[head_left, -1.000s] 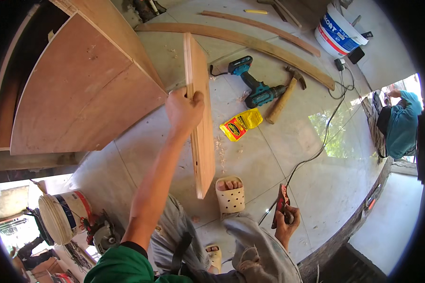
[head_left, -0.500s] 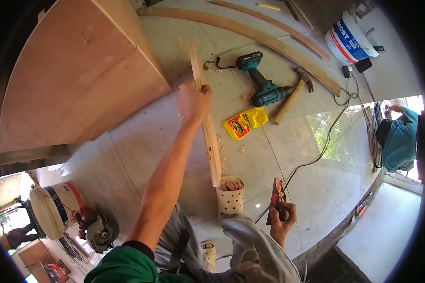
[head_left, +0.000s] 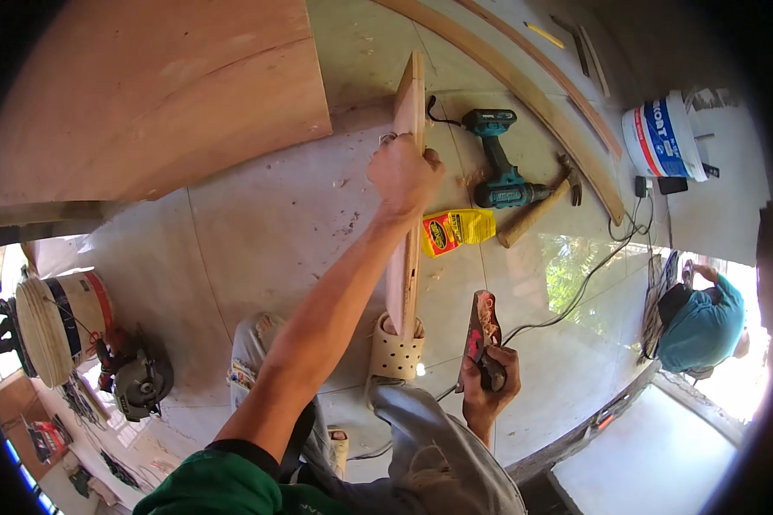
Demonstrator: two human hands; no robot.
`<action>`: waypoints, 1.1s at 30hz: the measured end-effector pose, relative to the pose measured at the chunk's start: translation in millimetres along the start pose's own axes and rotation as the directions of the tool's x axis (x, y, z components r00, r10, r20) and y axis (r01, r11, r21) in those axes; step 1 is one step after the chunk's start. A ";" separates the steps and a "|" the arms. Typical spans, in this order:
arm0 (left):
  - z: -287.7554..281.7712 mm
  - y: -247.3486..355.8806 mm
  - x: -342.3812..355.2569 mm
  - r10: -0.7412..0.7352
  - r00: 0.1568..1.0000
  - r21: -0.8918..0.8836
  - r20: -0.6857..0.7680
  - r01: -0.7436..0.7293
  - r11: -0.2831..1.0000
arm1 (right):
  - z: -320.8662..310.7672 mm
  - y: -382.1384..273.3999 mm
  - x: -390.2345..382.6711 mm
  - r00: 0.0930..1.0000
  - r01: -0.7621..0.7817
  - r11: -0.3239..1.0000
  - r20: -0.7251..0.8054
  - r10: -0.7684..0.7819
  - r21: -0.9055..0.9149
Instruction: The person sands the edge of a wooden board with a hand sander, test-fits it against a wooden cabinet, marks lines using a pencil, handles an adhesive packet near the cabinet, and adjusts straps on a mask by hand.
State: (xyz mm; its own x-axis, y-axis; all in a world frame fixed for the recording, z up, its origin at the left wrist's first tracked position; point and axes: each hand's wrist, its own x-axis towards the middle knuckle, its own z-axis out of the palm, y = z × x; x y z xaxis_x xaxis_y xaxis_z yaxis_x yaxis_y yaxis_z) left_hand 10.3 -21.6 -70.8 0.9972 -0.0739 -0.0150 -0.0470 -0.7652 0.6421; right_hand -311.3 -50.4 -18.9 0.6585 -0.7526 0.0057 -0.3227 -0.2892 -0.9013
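Observation:
My left hand grips a pale wooden board held on its edge, its lower end at my cream clog. My right hand is closed round a hand plane with curled shavings on top, held to the right of the board's lower end. Just right of the board lie a yellow packet, a teal and black cordless drill and a wood-handled claw hammer, whose head is beside the drill's chuck. The board's middle is partly hidden by my forearm.
A large plywood piece fills the upper left. Long wooden strips, a white bucket and a cable are on the right, where another person in teal crouches. A circular saw and another bucket lie lower left.
The view has swung, so the surroundings shift. My left hand and board are higher and further right in view, the board tilted differently. The plane in my right hand has risen and moved left.

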 end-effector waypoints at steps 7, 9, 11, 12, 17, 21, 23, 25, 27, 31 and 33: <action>-4.5 -1.3 -3.5 -0.036 0.999 -0.149 -0.031 0.031 0.988 | 28.9 -29.3 48.8 0.987 0.160 0.984 0.019 -0.162 0.083; -0.6 -6.0 -3.1 -0.062 0.995 -0.174 -0.084 0.046 0.984 | 42.7 -44.2 61.4 0.977 0.211 0.975 0.021 -0.213 0.069; 0.4 -14.7 -2.4 -0.073 0.992 -0.205 -0.103 0.051 0.978 | 49.8 -47.4 61.5 0.990 0.131 0.984 0.037 -0.136 0.123; 1.0 -15.1 -2.6 -0.074 0.991 -0.204 -0.108 0.051 0.978 | 50.9 -47.9 62.7 0.997 0.043 0.985 0.055 -0.052 0.166; -8.1 -37.9 -20.5 -0.141 0.975 -0.511 0.171 0.210 0.834 | 68.2 -40.4 68.5 0.967 0.239 0.968 0.066 -0.245 0.079; -59.5 -44.1 -70.3 0.254 0.949 -0.470 -0.188 -0.314 0.825 | 88.6 -47.0 75.5 0.931 0.341 0.940 0.141 -0.337 -0.010; -81.4 -31.5 -80.3 0.622 0.767 -0.555 -0.158 -0.590 0.586 | 93.2 -56.1 83.4 0.911 0.377 0.921 0.214 -0.351 -0.094; -84.9 -26.5 -82.9 0.780 0.623 -0.624 -0.067 -0.636 0.454 | 97.3 -44.5 84.7 0.906 0.364 0.930 0.249 -0.341 -0.050; -77.8 -24.7 -86.8 0.875 0.475 -0.544 0.091 -0.713 0.443 | 97.8 -27.4 88.7 0.796 0.549 0.826 0.383 -0.470 -0.128; -70.3 -43.5 -105.5 0.859 0.500 -0.558 0.114 -0.683 0.472 | 81.6 -12.8 49.4 0.845 0.374 0.919 0.454 -0.283 -0.124; -68.0 -36.8 -118.6 0.823 0.554 -0.684 0.126 -0.552 0.476 | 69.8 -6.8 33.4 0.803 0.489 0.849 0.483 -0.349 -0.201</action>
State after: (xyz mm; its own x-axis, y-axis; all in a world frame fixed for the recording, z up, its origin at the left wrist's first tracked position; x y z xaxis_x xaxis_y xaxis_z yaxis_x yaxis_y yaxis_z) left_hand -102.3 58.8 -40.5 0.5067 -0.7509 0.4236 -0.5325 0.1139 0.8388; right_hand -239.7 -32.3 -42.8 0.9697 -0.2182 0.1102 -0.0881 -0.7323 -0.6752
